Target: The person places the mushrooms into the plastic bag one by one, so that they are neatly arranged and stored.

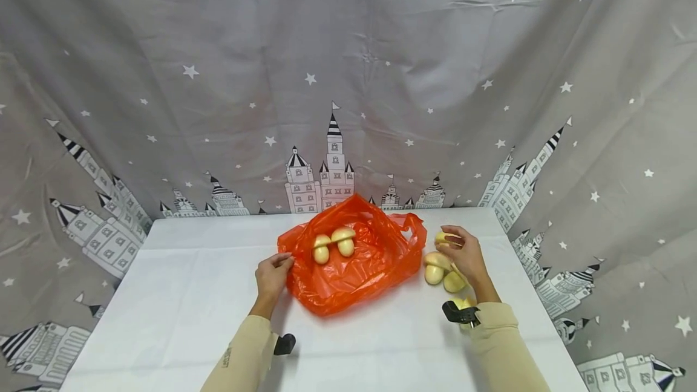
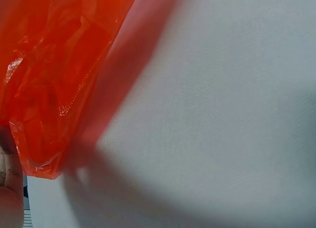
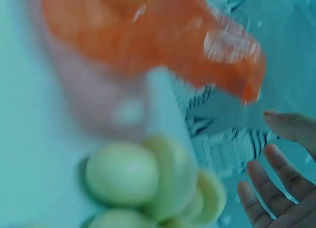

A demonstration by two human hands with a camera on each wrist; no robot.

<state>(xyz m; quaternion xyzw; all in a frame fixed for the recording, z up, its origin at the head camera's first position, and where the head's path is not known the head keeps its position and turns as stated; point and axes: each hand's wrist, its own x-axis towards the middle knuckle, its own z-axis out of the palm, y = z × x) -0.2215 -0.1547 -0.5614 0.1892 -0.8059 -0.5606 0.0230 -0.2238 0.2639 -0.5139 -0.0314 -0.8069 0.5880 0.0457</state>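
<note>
A thin red plastic bag (image 1: 348, 298) lies spread with its mouth gaping, and two pale yellow toy mushrooms (image 1: 345, 245) show inside it. My left hand (image 1: 271, 277) pinches the bag's left edge; the left wrist view catches only part of that hand (image 2: 11, 188) beside the red plastic (image 2: 54, 75). To the right of the bag sits a group of several similar mushrooms (image 1: 434, 274). Over this group reaches my right hand (image 1: 465, 254), near the farthest mushroom (image 1: 443, 238). In the right wrist view its fingers (image 3: 284, 174) are spread, apart from the mushrooms (image 3: 123, 173).
A white table (image 1: 179, 295) carries everything. Behind and beside it hangs a grey curtain (image 1: 218, 107) printed with castles and stars. One bag handle loop (image 1: 416, 231) sticks out toward the right. Black straps with cameras (image 1: 461, 313) sit on the wrists.
</note>
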